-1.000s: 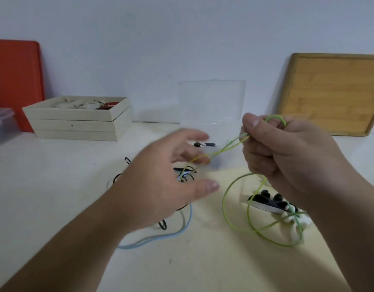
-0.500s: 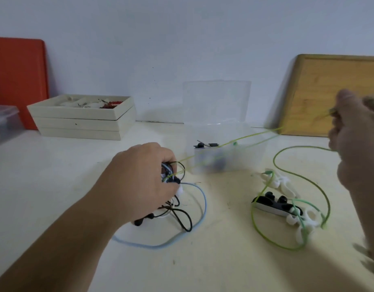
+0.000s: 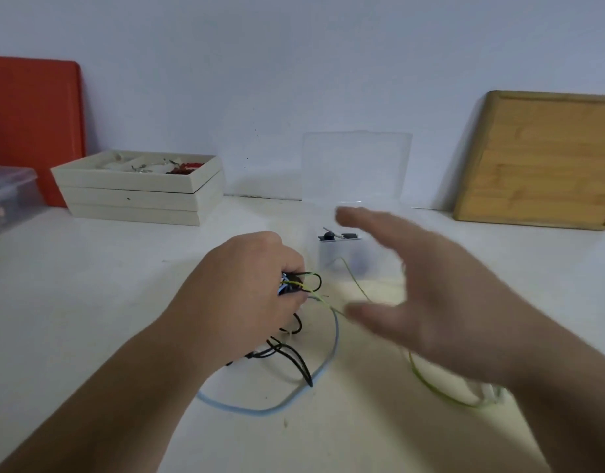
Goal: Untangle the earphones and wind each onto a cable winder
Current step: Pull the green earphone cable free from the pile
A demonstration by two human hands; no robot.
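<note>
My left hand (image 3: 246,295) is closed on a knot of tangled earphone cords on the white table. Black cord (image 3: 299,365) loops out below the fist. A light blue cord (image 3: 280,406) curves in a wide arc in front of it. A thin green cord (image 3: 430,387) leaves the knot, runs right under my right hand and loops near the table's right side. My right hand (image 3: 427,298) hovers blurred above the green cord, fingers spread, holding nothing. The cable winders seen earlier are hidden behind this hand and arm.
A clear plastic box (image 3: 355,199) with its lid up stands just behind the hands, with small black parts (image 3: 338,235) inside. Stacked beige trays (image 3: 137,196) sit at the back left, beside a red board (image 3: 31,121). A wooden board (image 3: 539,158) leans on the wall at right.
My right hand has let go of the green cord and swung back left, open, toward the knot. The green cord has gone slack on the table. My left hand keeps its hold on the tangle.
</note>
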